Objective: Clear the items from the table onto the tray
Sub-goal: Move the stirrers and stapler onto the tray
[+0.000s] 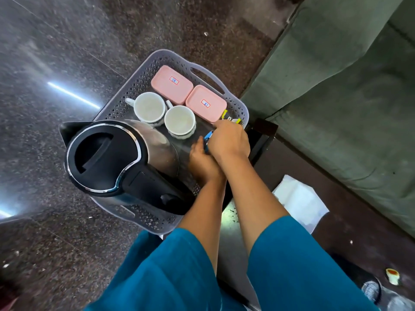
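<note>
The right hand (229,140) is curled closed over small yellow-edged sachets (233,119) at the right corner of the grey perforated plastic tray (143,72), while the left hand (202,160), tucked just under it, pinches a small blue packet (208,136). Just beyond the hands, inside the tray, stand two empty white ceramic cups (179,121) side by side, with two pink rectangular lidded boxes (171,83) behind them and a steel electric kettle with a black lid (105,156) filling the near left part. The tray rests on a dark glossy table (261,140) beside a green sofa (348,86).
</note>
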